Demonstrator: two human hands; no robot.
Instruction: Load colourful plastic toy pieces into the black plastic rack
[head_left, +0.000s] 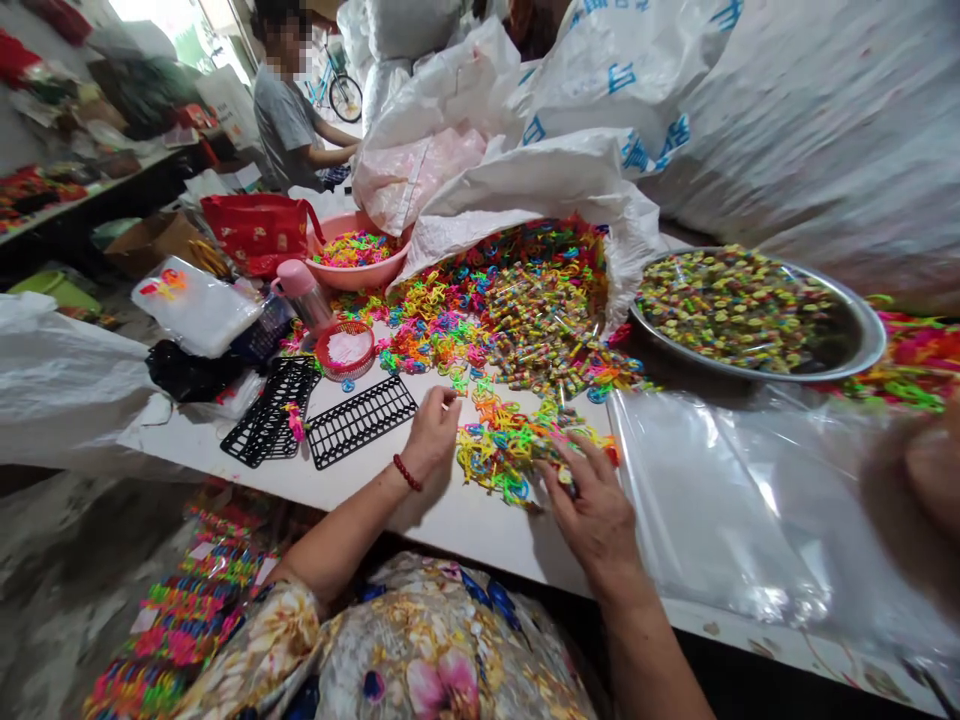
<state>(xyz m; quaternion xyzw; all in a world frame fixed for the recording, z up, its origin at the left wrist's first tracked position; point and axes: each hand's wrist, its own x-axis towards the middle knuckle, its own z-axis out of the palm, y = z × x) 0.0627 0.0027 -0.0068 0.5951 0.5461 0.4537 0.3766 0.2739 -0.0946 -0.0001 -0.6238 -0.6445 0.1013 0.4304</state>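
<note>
Neon plastic rings in a tangled pile (pixel 510 450) lie on the white desk (pixel 450 515) between both hands. The right hand (pixel 596 510), fingers pinched on a few pieces, touches the pile's near edge; the left hand (pixel 431 430), fingers closed on something small, hovers just left.

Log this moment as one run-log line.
left hand: fingertips at colourful plastic pieces | right hand: fingers in same pile, holding small piece | black grids left | metal tray right
</note>
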